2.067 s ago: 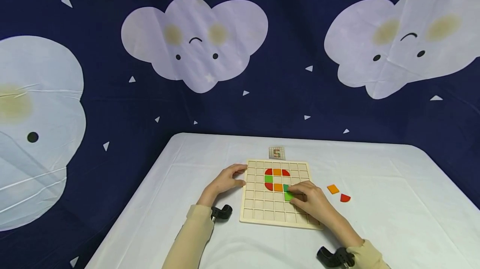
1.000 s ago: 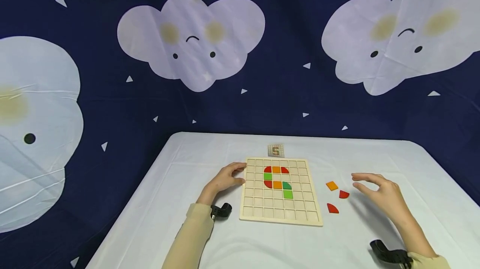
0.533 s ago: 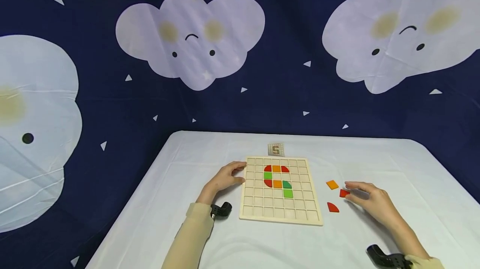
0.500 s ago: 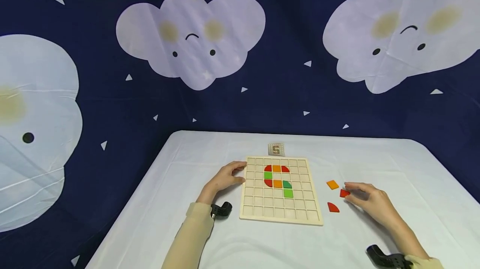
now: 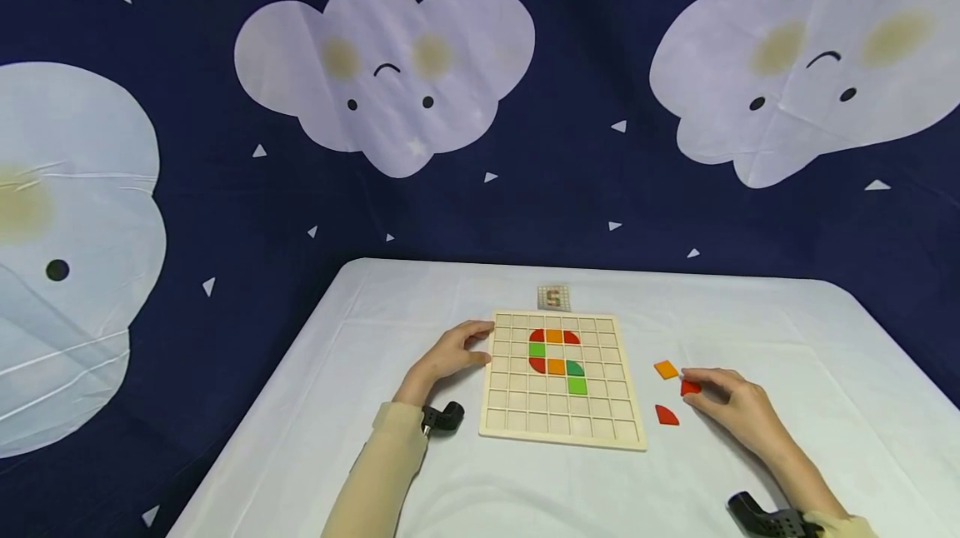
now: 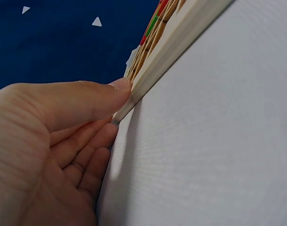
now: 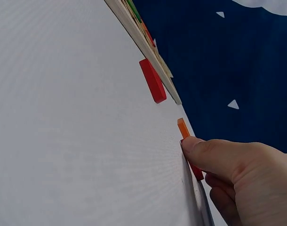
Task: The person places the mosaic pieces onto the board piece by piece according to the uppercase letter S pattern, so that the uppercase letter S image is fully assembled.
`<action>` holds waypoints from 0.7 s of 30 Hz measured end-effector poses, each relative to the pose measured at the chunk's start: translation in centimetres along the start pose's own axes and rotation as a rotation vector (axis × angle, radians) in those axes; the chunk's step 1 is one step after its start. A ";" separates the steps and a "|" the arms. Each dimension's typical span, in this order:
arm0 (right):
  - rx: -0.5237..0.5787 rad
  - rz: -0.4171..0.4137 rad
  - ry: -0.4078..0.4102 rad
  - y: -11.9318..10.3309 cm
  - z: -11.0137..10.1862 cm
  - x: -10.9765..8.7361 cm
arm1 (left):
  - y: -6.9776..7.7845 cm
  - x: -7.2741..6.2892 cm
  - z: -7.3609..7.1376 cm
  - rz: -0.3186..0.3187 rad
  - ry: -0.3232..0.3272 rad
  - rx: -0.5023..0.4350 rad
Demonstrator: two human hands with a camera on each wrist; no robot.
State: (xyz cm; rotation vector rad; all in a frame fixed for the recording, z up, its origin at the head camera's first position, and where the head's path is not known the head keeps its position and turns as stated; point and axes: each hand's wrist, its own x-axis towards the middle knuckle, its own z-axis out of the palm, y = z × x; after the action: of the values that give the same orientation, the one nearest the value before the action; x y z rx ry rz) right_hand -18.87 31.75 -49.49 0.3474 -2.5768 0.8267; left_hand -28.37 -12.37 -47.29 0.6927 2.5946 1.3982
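Note:
A wooden grid board [image 5: 517, 421] lies on the white table, with red, orange and green tiles set in several of its squares. My left hand [image 5: 450, 353] rests against the board's left edge, thumb and index finger spread along it; in the left wrist view the thumb [image 6: 120, 92] touches the rim. Right of the board, my right hand [image 5: 742, 409] pinches a red quarter-circle tile [image 5: 691, 388] between thumb and fingers, low at the tabletop. In the right wrist view, the thumb covers part of that red tile [image 7: 197, 173].
An orange square tile [image 5: 665, 370] lies just beyond the pinched one. Another red quarter-circle tile [image 5: 666, 415] sits nearer the board's right edge. Behind the board is a small pattern card [image 5: 553, 298]. A dark blue cloth [image 5: 570, 213] with clouds hangs past the table.
My right hand has left the green tiles on the board, moved right, and come down to grip the loose red quarter-circle. The left hand has stayed at the board's edge.

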 end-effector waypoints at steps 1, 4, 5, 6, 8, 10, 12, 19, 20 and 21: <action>0.002 -0.008 0.007 0.0 0.0 0.0 | 0.0 0.0 0.0 0.002 -0.001 -0.003; 0.001 -0.026 0.023 0.1 0.1 0.0 | 0.0 -0.1 0.0 0.002 -0.003 -0.005; 0.001 -0.029 0.028 0.0 0.1 0.0 | -0.1 -0.1 0.0 0.000 -0.004 -0.006; 0.001 -0.029 0.029 0.0 0.1 0.0 | -0.1 -0.1 0.0 -0.002 -0.005 -0.006; -0.006 -0.017 0.034 -0.1 0.0 0.1 | -0.2 0.0 0.0 -0.003 -0.004 -0.001; -0.009 0.006 0.036 -0.4 -0.3 0.2 | -0.3 0.0 0.0 -0.001 -0.003 0.001; 0.002 0.030 0.036 -0.9 -0.7 0.4 | -0.3 0.0 0.0 0.001 -0.001 0.005; 0.063 0.030 0.023 -4.0 -1.4 2.3 | -0.3 0.1 0.0 -0.005 -0.001 0.008; 0.076 0.019 0.015 -4.7 -1.4 2.6 | -0.2 0.1 0.0 -0.004 -0.001 0.008; 0.090 0.010 0.004 -5.3 -1.2 2.9 | -0.2 0.1 0.0 -0.001 -0.001 0.009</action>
State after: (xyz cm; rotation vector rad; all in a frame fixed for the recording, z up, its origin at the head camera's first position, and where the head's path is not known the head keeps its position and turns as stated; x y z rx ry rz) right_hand -19.22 27.93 -44.61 0.3593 -2.5450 0.9484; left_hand -28.51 -12.44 -47.47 0.6929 2.6011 1.3865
